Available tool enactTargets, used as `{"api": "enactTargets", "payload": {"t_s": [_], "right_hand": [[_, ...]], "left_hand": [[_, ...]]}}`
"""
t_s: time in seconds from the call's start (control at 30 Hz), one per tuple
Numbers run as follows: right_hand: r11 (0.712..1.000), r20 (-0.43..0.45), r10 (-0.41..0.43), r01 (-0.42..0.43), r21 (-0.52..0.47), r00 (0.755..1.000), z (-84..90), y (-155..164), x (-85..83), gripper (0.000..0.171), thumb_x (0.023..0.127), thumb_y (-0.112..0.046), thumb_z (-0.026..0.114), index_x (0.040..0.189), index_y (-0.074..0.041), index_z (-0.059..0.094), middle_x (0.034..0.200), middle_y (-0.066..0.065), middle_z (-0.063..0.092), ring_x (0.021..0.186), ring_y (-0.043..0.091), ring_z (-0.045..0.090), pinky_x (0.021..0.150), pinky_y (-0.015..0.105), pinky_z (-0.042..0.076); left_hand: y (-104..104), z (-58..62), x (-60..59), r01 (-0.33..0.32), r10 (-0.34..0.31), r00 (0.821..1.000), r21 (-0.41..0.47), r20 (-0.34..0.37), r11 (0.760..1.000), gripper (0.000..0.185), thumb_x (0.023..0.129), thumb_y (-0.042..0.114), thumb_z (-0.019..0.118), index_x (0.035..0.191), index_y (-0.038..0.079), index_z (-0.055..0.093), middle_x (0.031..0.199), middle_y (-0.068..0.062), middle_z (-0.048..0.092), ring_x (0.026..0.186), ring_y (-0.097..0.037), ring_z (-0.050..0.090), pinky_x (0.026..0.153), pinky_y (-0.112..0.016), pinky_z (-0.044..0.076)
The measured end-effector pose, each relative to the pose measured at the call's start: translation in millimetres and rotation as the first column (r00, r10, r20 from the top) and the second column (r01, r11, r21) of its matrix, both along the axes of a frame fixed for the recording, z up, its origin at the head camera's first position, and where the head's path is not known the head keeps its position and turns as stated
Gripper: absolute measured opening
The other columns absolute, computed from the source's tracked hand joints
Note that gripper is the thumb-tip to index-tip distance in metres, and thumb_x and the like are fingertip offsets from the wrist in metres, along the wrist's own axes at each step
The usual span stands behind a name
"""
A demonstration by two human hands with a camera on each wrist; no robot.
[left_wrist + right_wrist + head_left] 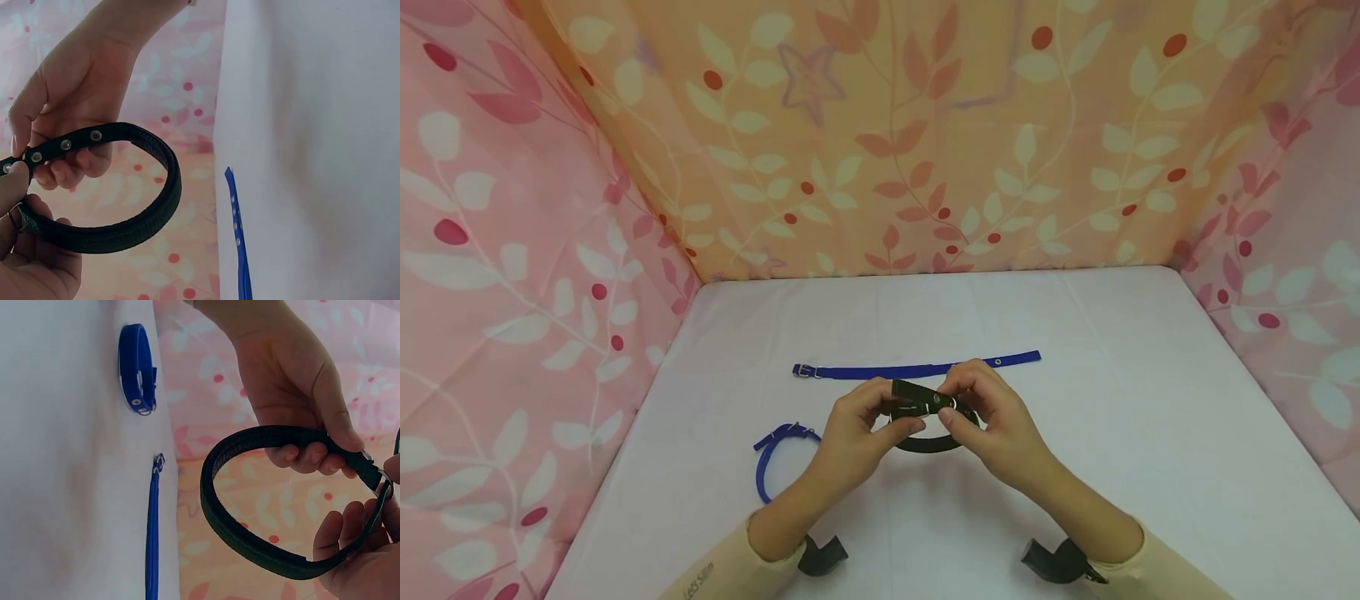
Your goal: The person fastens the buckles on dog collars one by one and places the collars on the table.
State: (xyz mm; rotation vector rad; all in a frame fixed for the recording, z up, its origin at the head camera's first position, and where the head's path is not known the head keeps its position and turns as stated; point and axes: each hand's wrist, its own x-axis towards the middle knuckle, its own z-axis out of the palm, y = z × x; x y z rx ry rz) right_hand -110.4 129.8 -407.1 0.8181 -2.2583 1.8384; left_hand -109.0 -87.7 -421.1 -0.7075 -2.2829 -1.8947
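Observation:
A dark green collar point(100, 237) is bent into a loop and held above the table by both hands. My left hand point(859, 429) pinches the loop near its metal ring and buckle point(382, 482). From the other side, my right hand point(996, 421) pinches the strap end, where a row of metal eyelets point(66, 145) shows in the left wrist view. The strap end overlaps the buckle part between the two thumbs. Beyond the hands lies a straight blue collar point(880, 372), buckle to the left. A looped blue collar point(763, 471) stands left of my left hand, partly hidden by it.
A white-covered table point(1150, 375) spreads beneath the hands. Floral cloth walls enclose it: an orange one point(880, 167) at the back, pink ones at the left point(512, 267) and right point(1292, 275). Dark wrist mounts point(823, 557) sit at both cuffs.

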Motion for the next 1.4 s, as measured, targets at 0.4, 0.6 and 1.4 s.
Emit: {"api": "enactTargets", "payload": {"t_s": [0.4,0.6,1.4], "right_hand": [[0.999,-0.102,0.015,-0.01,0.045,0.995,-7.1,-2.5,-1.1,0.028,0.089,0.007,0.07,0.107,-0.013,0.063,0.105,0.0,0.06,0.088,0.014,0.061,0.076,0.023,0.056],[0.999,-0.114,-0.029,0.033,0.033,0.993,-5.7,-3.1,0.8,0.031,0.089,0.009,0.067,0.114,-0.01,0.064,0.106,0.002,0.065,0.092,0.015,0.068,0.082,0.026,0.06],[0.995,-0.366,-0.069,0.091,0.042,0.928,3.4,2.4,-2.8,0.044,0.079,0.009,0.072,0.116,-0.015,0.074,0.108,-0.001,0.073,0.101,0.014,0.067,0.094,0.021,0.053]], "left_hand": [[-1.0,5.4,3.2,-0.075,0.058,0.991,-0.14,-0.122,0.987,0.023,0.087,0.022,0.083,0.108,0.024,0.076,0.103,0.014,0.071,0.095,-0.01,0.066,0.078,-0.028,0.057],[0.8,3.1,4.0,-0.123,0.086,0.959,-0.125,-0.271,0.984,0.022,0.092,0.018,0.077,0.113,0.014,0.072,0.103,0.003,0.073,0.092,-0.013,0.069,0.079,-0.027,0.06],[1.8,-3.1,2.3,-0.007,0.001,0.964,-0.023,-0.267,1.0,0.023,0.091,0.002,0.076,0.114,0.003,0.071,0.097,-0.007,0.073,0.078,-0.013,0.067,0.063,-0.024,0.058]]}}
